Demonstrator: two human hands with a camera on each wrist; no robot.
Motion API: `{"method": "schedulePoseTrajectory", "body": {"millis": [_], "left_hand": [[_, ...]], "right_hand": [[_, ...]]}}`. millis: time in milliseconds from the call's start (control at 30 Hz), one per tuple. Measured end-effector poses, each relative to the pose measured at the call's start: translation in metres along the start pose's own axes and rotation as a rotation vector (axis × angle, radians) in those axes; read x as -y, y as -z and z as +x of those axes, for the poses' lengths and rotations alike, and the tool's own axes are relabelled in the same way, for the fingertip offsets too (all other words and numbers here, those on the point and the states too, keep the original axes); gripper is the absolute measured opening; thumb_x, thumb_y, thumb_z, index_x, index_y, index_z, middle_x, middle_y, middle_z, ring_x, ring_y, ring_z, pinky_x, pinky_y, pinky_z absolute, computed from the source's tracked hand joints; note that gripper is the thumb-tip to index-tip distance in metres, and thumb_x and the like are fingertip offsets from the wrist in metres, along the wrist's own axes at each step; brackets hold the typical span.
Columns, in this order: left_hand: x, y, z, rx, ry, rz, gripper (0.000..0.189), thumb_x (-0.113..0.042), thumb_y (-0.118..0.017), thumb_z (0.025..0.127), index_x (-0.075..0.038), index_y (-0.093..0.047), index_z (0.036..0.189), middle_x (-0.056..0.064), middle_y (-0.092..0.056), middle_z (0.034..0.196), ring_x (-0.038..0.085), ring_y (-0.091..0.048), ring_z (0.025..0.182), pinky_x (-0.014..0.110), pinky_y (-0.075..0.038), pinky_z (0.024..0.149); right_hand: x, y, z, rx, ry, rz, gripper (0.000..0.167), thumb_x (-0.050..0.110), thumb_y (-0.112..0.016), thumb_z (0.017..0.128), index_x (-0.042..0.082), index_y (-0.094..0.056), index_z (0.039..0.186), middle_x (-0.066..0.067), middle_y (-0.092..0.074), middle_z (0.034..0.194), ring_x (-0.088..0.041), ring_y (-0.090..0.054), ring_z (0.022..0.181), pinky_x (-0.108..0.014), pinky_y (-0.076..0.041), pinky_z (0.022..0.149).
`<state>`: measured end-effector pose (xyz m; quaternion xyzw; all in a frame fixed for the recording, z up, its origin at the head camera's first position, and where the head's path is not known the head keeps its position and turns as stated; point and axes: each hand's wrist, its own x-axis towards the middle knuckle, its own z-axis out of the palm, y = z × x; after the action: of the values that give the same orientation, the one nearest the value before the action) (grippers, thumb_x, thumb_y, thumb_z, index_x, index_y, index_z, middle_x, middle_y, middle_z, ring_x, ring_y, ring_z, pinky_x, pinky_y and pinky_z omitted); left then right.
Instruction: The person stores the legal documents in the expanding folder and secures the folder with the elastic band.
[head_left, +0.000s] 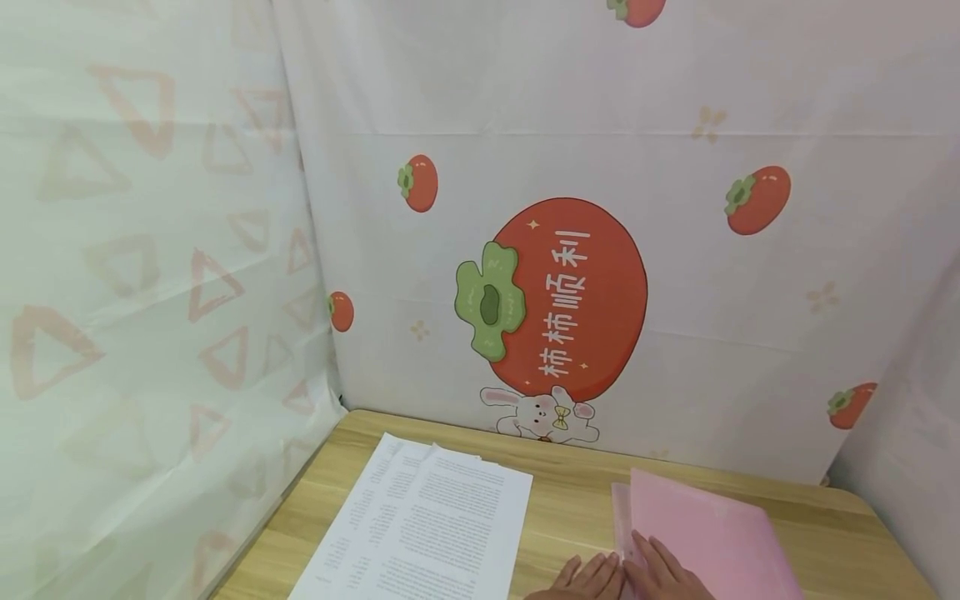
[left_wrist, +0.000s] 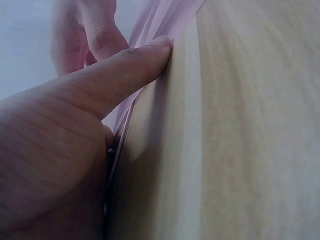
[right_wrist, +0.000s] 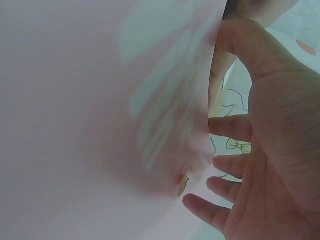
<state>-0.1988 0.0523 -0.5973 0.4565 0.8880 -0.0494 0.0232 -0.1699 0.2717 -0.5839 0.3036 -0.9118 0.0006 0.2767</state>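
A translucent pink plastic folder [head_left: 720,533] lies on the right part of the wooden table, its top sheet shifted from a paler layer underneath at the left edge. My left hand [head_left: 581,579] is at that left edge, and in the left wrist view its thumb [left_wrist: 155,52] presses against the pink film right above the wood. Close beside it, my right hand [head_left: 663,571] holds the edge of the top sheet. In the right wrist view the sheet's edge runs between the right thumb and the index finger [right_wrist: 232,127], whose tip is hidden; the other fingers are spread.
Several overlapping printed sheets of paper [head_left: 450,517] lie on the wooden table [head_left: 570,492] left of the hands. A white curtain with persimmon pictures [head_left: 570,300] hangs behind the table, and another curtain [head_left: 165,275] closes off the left side.
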Motion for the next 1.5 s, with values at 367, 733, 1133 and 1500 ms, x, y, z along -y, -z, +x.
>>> {"method": "schedulePoseTrajectory", "body": {"millis": [367,733,1133,1500], "left_hand": [[0.004,-0.001,0.0,-0.012,-0.011,0.042,0.076,-0.064,-0.007,0.105,-0.02,-0.014,0.166,-0.007,-0.011,0.17,0.006,-0.008,0.152,0.029,-0.024,0.117],[0.002,-0.001,-0.001,-0.034,-0.013,0.078,0.076,-0.065,-0.006,0.105,-0.021,-0.014,0.166,-0.008,-0.01,0.169,0.006,-0.006,0.151,0.028,-0.024,0.117],[0.003,0.0,0.002,-0.017,-0.01,0.038,0.075,-0.065,-0.006,0.104,-0.023,-0.015,0.166,-0.01,-0.01,0.169,0.005,-0.006,0.151,0.029,-0.024,0.118],[-0.002,-0.033,0.006,-0.366,0.022,0.364,0.065,-0.059,-0.013,0.109,-0.027,-0.037,0.161,-0.014,-0.033,0.163,0.001,-0.028,0.146,0.03,-0.03,0.114]], "right_hand": [[0.008,-0.004,-0.002,0.049,-0.09,0.045,0.066,0.068,-0.074,0.078,0.01,-0.076,0.11,-0.001,-0.03,0.161,-0.036,-0.063,0.108,-0.04,-0.057,0.065],[0.011,0.006,0.001,0.27,-0.219,0.133,0.074,0.072,-0.066,0.084,0.007,-0.075,0.118,-0.019,-0.06,0.134,-0.041,-0.061,0.117,-0.051,-0.058,0.074],[-0.003,0.007,0.0,-0.029,-0.015,0.012,0.067,0.068,-0.074,0.076,0.011,-0.072,0.11,0.02,0.027,0.16,-0.038,-0.065,0.1,-0.028,-0.051,0.053],[-0.009,0.024,0.003,0.282,-0.099,0.077,0.069,0.067,-0.068,0.087,0.008,-0.068,0.123,-0.018,-0.055,0.145,-0.043,-0.061,0.114,-0.036,-0.058,0.065]]}}
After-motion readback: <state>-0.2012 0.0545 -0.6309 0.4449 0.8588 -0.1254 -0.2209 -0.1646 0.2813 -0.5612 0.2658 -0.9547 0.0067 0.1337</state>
